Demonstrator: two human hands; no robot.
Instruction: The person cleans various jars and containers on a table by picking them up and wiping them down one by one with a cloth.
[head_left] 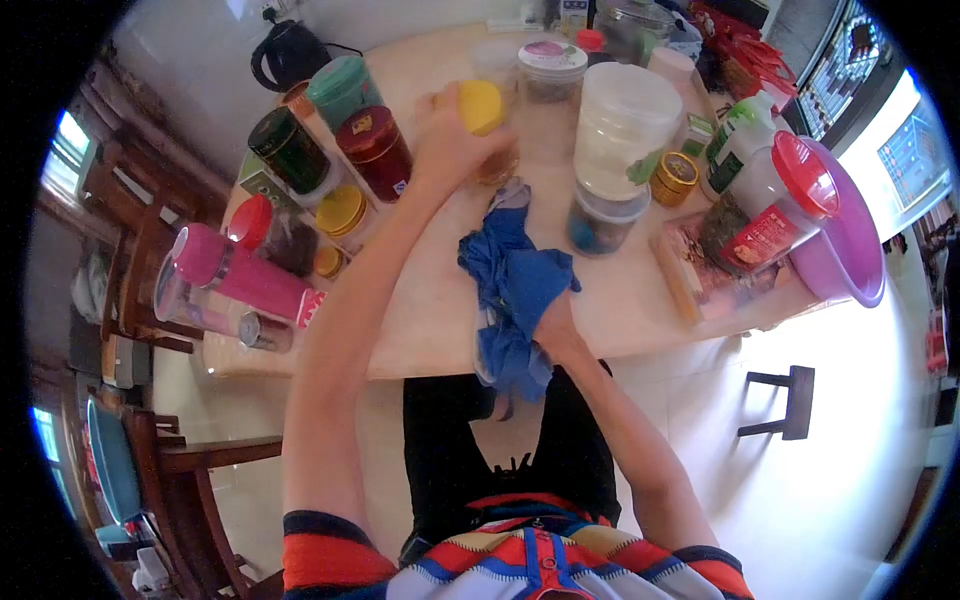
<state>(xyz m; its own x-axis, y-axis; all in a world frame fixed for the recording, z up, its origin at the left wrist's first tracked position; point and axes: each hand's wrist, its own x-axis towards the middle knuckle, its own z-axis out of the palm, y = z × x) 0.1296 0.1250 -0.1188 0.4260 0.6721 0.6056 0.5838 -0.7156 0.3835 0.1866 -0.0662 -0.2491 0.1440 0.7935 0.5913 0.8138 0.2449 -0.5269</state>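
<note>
My left hand (450,145) reaches across the table and is closed around a clear jar with a yellow lid (481,108). The jar's lower part shows amber below my fingers. My right hand (556,328) grips a crumpled blue cloth (505,270) near the table's front edge, and folds of the cloth cover most of its fingers. Left of the jar stands a dark red tin (374,152). A tall translucent plastic tub (622,125) rises to the right, on or just behind a smaller lidded tub (605,222) with dark blue contents.
At left are a green-lidded jar (340,85), a dark green tin (288,148) and a pink bottle (240,272). A red-lidded jar (765,215), a purple basin (855,250) and a gold tin (675,180) occupy the right. A black kettle (288,55) stands behind. A stool (797,402) is on the floor.
</note>
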